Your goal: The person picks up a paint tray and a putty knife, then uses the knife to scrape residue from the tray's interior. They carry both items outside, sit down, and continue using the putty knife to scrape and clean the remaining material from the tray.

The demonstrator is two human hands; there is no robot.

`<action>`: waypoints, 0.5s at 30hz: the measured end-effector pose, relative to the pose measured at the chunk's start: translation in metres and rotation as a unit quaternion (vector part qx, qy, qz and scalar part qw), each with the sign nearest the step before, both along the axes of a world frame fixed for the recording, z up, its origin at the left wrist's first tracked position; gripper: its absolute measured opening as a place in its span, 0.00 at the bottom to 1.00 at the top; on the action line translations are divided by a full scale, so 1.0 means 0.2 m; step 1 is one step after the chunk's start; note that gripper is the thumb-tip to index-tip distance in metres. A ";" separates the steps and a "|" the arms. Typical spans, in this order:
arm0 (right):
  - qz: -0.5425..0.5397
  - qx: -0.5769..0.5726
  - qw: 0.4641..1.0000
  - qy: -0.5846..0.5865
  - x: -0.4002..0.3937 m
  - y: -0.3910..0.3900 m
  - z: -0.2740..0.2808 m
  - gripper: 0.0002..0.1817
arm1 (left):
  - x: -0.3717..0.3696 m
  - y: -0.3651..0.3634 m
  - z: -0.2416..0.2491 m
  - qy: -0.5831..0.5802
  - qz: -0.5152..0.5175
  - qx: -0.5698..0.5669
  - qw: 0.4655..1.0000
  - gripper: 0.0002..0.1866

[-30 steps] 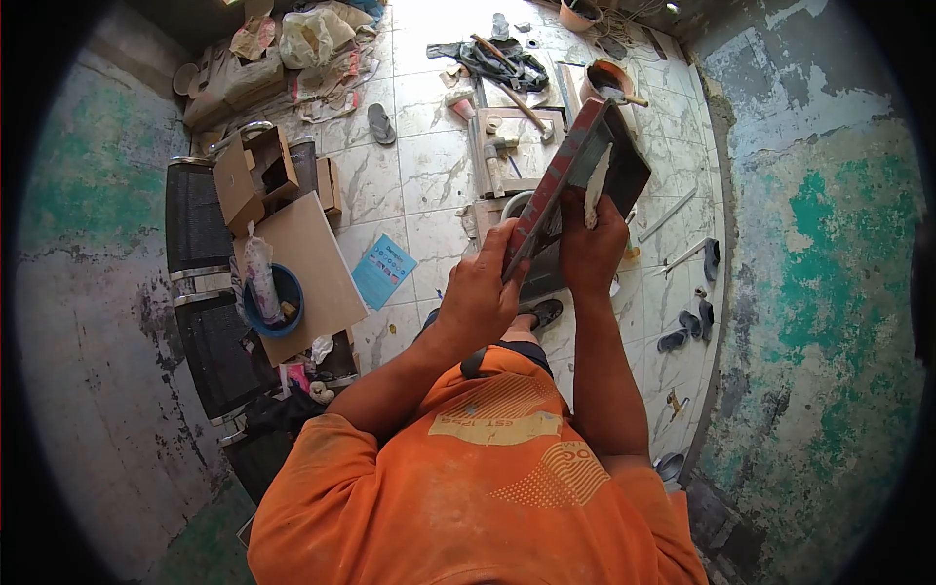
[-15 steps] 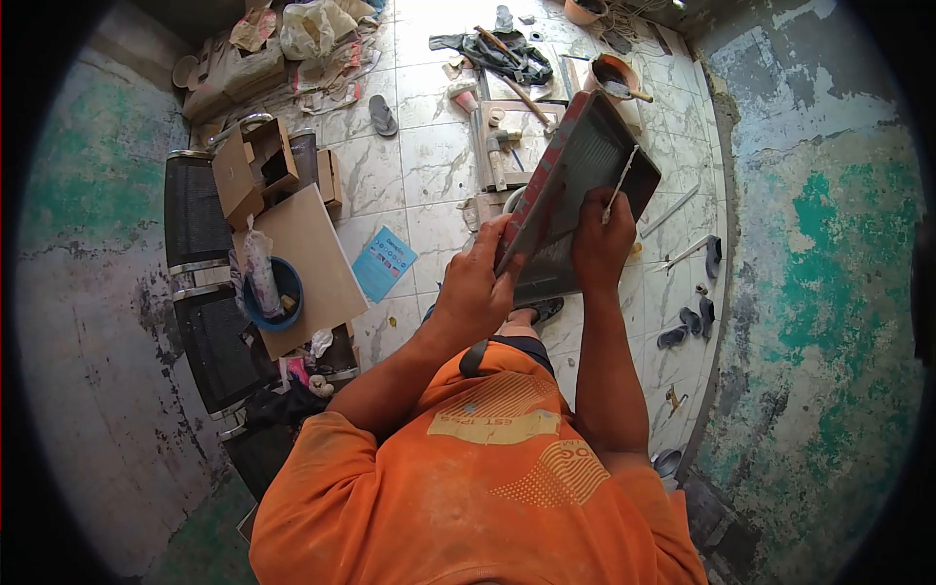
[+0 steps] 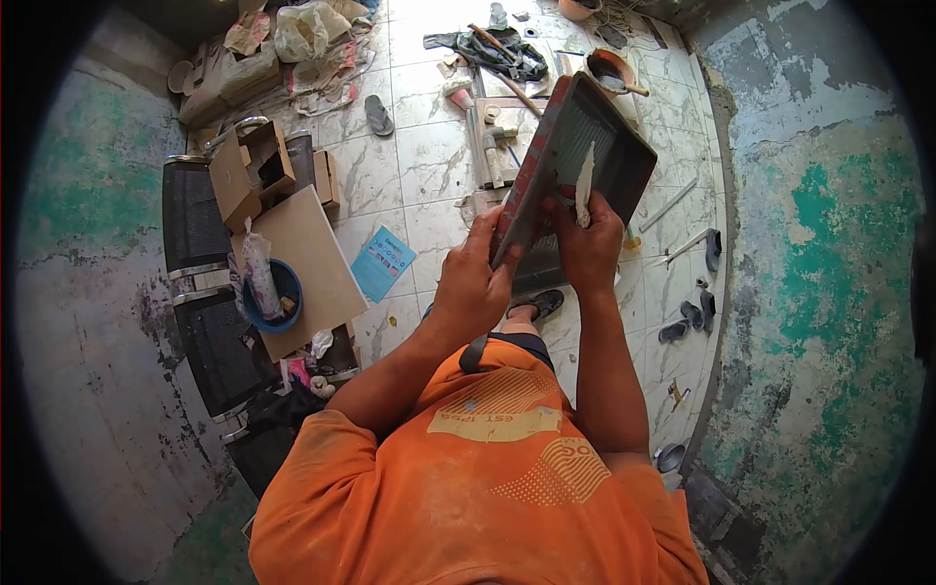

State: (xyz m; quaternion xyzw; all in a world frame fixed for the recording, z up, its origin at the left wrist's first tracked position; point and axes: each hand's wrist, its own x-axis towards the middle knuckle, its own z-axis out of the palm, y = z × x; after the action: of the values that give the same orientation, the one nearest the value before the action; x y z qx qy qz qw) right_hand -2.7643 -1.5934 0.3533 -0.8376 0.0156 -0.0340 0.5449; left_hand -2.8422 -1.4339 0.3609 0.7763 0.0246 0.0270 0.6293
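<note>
A dark grey tray with reddish edges [image 3: 612, 144] is held tilted in front of my body, its ribbed inside facing right. My left hand [image 3: 475, 278] grips its lower left rim, the thumb on the near corner. Over the tray's hollow, my right hand [image 3: 591, 244] pinches a thin, pale, pointed piece [image 3: 585, 183] that points away from me. Whether that piece touches the tray cannot be made out.
Tools, among them a hammer [image 3: 499, 133], lie on the tiled floor beyond the tray, near a bucket [image 3: 608, 70]. At left, chairs carry a board [image 3: 317, 268], a blue bucket [image 3: 286, 314] and cardboard boxes [image 3: 234, 180]. Slippers [image 3: 692, 314] lie at right.
My right hand has moved a little left and turned, so the pale piece shows its broader side. The tray has shifted slightly left and away from me, with my left hand still on it.
</note>
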 end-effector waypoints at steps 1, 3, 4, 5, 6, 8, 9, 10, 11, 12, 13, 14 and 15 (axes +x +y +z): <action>-0.006 -0.026 0.999 -0.028 0.00 0.00 -0.03 0.13 | 0.00 0.00 0.00 -0.003 0.001 0.002 1.000 0.24; -0.014 -0.052 0.997 -0.056 -0.01 -0.01 -0.07 0.11 | 0.00 0.00 -0.01 -0.003 0.002 0.003 1.000 0.24; -0.007 -0.071 0.995 -0.073 -0.01 -0.01 -0.08 0.11 | 0.00 0.00 -0.01 -0.003 0.004 0.005 1.000 0.24; 0.001 -0.090 0.992 -0.090 -0.02 -0.02 -0.09 0.12 | 0.00 0.00 -0.01 -0.002 0.005 0.005 1.000 0.24; 0.002 -0.091 0.992 -0.089 -0.03 -0.01 -0.08 0.12 | -0.01 0.00 0.00 0.000 0.005 0.003 1.000 0.24; 0.016 -0.079 0.993 -0.088 -0.04 -0.01 -0.05 0.12 | -0.01 -0.01 0.00 0.004 0.007 0.001 1.000 0.24; 0.017 -0.079 0.993 -0.087 -0.04 0.00 -0.03 0.12 | -0.01 -0.01 0.00 0.007 0.006 0.001 1.000 0.24; 0.018 -0.071 0.994 -0.078 -0.04 0.01 -0.01 0.09 | -0.01 -0.01 -0.01 0.009 0.006 0.002 1.000 0.24; 0.018 -0.064 0.995 -0.068 -0.05 0.01 0.00 0.08 | -0.01 -0.01 -0.01 0.009 0.005 0.001 1.000 0.24; 0.018 -0.065 0.995 -0.068 -0.04 0.01 -0.01 0.08 | -0.01 -0.02 -0.02 -0.004 0.010 -0.001 1.000 0.24; 0.024 -0.104 0.990 -0.093 -0.04 0.00 -0.03 0.08 | -0.01 -0.03 -0.03 -0.016 0.016 -0.002 1.000 0.24; 0.030 -0.142 0.983 -0.116 -0.03 0.00 -0.04 0.08 | -0.01 -0.03 -0.03 -0.013 0.017 -0.003 1.000 0.24; 0.032 -0.142 0.983 -0.113 -0.04 0.00 -0.04 0.08 | -0.01 -0.02 -0.02 -0.002 0.011 0.004 1.000 0.24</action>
State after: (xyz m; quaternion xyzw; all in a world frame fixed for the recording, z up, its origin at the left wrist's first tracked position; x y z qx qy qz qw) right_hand -2.7717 -1.5932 0.3449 -0.8973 -0.0780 -0.1125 0.4196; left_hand -2.8438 -1.4387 0.3573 0.7788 0.0324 0.0355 0.6254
